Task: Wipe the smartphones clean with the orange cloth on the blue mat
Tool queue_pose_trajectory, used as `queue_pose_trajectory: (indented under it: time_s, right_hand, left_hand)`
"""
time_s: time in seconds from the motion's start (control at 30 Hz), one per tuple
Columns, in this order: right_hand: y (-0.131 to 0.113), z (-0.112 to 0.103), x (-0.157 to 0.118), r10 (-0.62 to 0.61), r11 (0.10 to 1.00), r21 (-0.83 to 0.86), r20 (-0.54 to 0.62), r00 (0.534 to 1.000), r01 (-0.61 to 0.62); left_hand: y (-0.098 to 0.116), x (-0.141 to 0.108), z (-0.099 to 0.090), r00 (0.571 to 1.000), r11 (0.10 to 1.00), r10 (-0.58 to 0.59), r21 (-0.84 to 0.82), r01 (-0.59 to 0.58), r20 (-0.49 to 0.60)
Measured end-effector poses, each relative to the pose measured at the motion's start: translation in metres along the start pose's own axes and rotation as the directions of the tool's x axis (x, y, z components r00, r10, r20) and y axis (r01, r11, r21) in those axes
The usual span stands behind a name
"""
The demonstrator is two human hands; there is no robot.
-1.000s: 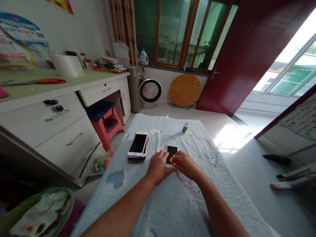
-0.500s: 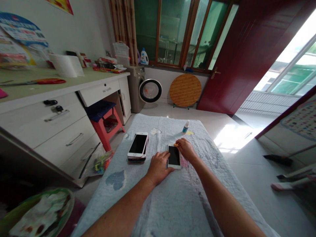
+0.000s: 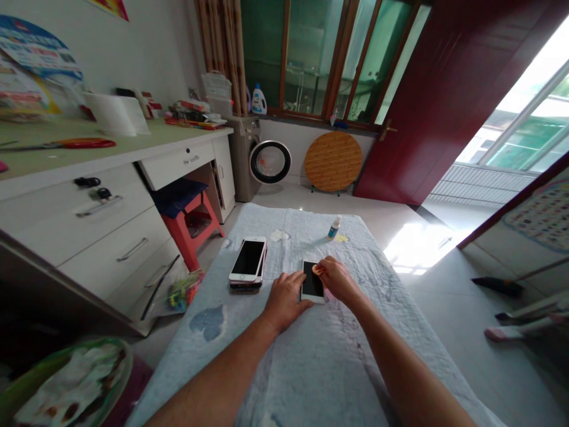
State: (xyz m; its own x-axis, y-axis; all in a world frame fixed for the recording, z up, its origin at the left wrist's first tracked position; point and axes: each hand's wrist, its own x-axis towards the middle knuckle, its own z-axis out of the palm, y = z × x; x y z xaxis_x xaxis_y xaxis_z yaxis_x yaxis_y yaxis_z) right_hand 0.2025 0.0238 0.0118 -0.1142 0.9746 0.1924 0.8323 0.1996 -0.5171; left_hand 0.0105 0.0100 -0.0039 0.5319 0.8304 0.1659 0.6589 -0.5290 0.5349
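A white phone point(image 3: 312, 287) with a dark screen lies face up on the cloth-covered table point(image 3: 320, 367). My left hand point(image 3: 284, 299) rests at its left side, fingertips on the left edge and thumb by the bottom corner. Pinched in my right hand point(image 3: 336, 279) is a small orange cloth point(image 3: 317, 270), pressed on the upper right of the screen. To the left sits a stack of phones point(image 3: 249, 261), a white one on top with its screen up. A small spray bottle point(image 3: 334, 228) stands upright beyond my right hand.
On the left are a desk point(image 3: 182, 131) with drawers and a red stool point(image 3: 191, 222). A waste bin point(image 3: 127, 379) stands at the lower left. Farther back are a washing machine point(image 3: 244, 157) with its door open, a round wooden board point(image 3: 333, 161) and a red door point(image 3: 418, 101).
My right hand has moved the orange cloth from the phone's top edge down onto the screen. My left hand has stayed at the phone's left side.
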Motion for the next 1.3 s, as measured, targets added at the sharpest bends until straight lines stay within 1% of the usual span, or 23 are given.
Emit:
queue_pose_trajectory:
  time_s: [0.17,0.3,0.43,0.53,0.6,0.7,0.77,0.93,1.0,1.1,1.3]
  right_hand:
    - [-0.018,-0.007,-0.026,-0.061,0.996,0.073,0.068,0.996,0.056]
    - [-0.028,-0.019,-0.043,-0.123,0.987,0.121,0.166,0.978,0.104]
    - [-0.029,-0.031,-0.053,-0.129,0.983,0.161,0.26,0.957,0.089]
    - [-0.025,-0.033,-0.052,-0.12,0.984,0.159,0.289,0.95,0.076]
    - [-0.02,-0.029,-0.047,-0.098,0.99,0.121,0.257,0.961,0.069]
    - [-0.009,-0.018,-0.031,-0.041,0.999,0.031,0.144,0.989,0.037]
    - [0.0,-0.011,-0.017,-0.006,1.0,0.007,0.068,0.998,0.005]
    - [0.017,0.003,0.013,0.053,0.997,-0.044,-0.111,0.992,-0.058]
    - [0.02,0.006,0.021,0.058,0.995,-0.07,-0.152,0.987,-0.069]
    - [0.016,0.011,0.03,0.048,0.994,-0.093,-0.152,0.987,-0.063]
    - [-0.007,0.023,0.046,0.013,0.997,-0.078,-0.072,0.997,-0.019]
  left_hand:
    - [-0.001,0.0,0.001,1.0,1.0,-0.003,0.018,0.003,0.004]
    - [0.0,0.001,0.001,1.0,1.0,-0.003,0.022,0.003,0.001]
    - [0.0,0.001,0.002,1.0,1.0,-0.01,0.019,0.01,-0.001]
    - [-0.001,0.001,0.002,1.0,1.0,-0.012,0.018,0.012,0.002]
    - [-0.001,0.001,0.002,1.0,1.0,-0.008,0.017,0.008,0.001]
    - [-0.003,0.001,0.002,1.0,1.0,0.001,0.013,-0.001,0.007]
    - [-0.002,0.001,0.002,1.0,1.0,0.003,0.011,-0.003,0.01]
    - [0.0,0.001,0.0,1.0,1.0,0.0,0.002,0.0,0.006]
    - [0.001,0.001,-0.002,1.0,1.0,0.003,-0.002,-0.003,0.006]
    - [0.003,0.001,-0.004,1.0,1.0,0.015,-0.011,-0.015,0.002]
    - [0.004,0.0,-0.005,1.0,1.0,0.019,-0.013,-0.019,-0.013]
